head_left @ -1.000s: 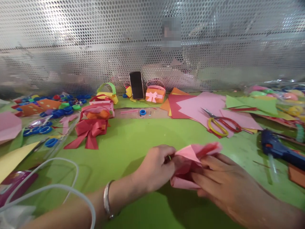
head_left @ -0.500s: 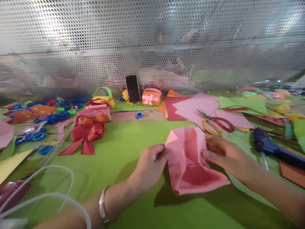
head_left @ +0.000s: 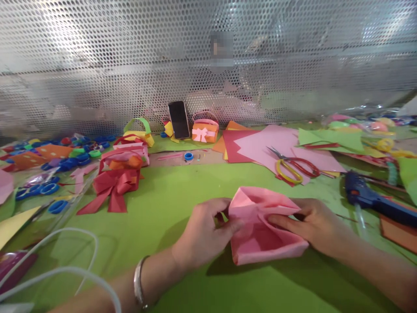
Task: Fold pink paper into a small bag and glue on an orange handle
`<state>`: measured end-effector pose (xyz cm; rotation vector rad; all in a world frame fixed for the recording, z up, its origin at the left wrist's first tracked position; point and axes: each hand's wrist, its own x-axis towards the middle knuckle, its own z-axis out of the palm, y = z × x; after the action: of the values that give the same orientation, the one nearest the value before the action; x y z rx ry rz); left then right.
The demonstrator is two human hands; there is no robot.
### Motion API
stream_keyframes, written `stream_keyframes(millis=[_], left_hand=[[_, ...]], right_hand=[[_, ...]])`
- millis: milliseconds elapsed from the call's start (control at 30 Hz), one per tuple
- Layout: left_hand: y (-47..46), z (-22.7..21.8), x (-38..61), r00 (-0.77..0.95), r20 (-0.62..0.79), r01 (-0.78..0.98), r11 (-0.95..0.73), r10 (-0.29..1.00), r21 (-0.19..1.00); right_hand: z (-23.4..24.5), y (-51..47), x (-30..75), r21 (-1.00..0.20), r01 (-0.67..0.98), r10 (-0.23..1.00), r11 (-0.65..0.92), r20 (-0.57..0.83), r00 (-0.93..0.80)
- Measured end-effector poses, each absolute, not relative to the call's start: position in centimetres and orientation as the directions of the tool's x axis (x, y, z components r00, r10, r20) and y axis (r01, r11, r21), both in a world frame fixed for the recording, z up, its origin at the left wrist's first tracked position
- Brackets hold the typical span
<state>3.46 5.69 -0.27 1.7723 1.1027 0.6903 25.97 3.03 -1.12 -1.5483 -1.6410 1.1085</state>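
A folded pink paper box, creased and hollow with its opening facing me, is held just over the green tabletop. My left hand pinches its left side, thumb at the front and fingers behind. On the right side, my right hand grips the paper with the thumb inside the opening; its other fingers are mostly hidden behind the wall. Beyond the right hand lie scissors with one yellow and one red handle. A dark blue glue gun rests further right.
Paper bags with a red bow stand at left. A phone leans upright beside a small orange bag. Coloured paper sheets lie at the back. White cable loops at lower left, and a perforated metal panel rises behind.
The pink paper has been squeezed from a taller, looser shape into a lower, wider box. My right thumb has moved into its opening, while my left thumb reaches further over the front.
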Motion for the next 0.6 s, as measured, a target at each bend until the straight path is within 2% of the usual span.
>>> stream_keyframes(millis=[233, 367, 467, 600], left_hand=[[5.8, -0.4, 3.3, 0.472, 0.238, 0.306, -0.411, 0.849, 0.859], [5.8, -0.5, 3.0, 0.482, 0.422, 0.266, -0.588, 0.767, 0.764], [5.8, -0.1, 2.9, 0.509, 0.419, 0.26, -0.599, 0.752, 0.757], [5.5, 0.8, 2.3, 0.624, 0.316, 0.068, -0.453, 0.714, 0.889]], right_hand=[[-0.8, 3.2, 26.8, -0.889, 0.448, 0.957, 0.097, -0.041, -0.287], [0.2, 3.1, 27.6, -0.844, 0.436, 0.844, 0.312, 0.036, -0.535], [0.4, 3.2, 27.6, -0.751, 0.495, 0.8, 0.437, 0.073, -0.595], [-0.2, 3.3, 27.2, -0.769, 0.526, 0.854, 0.364, 0.049, -0.518]])
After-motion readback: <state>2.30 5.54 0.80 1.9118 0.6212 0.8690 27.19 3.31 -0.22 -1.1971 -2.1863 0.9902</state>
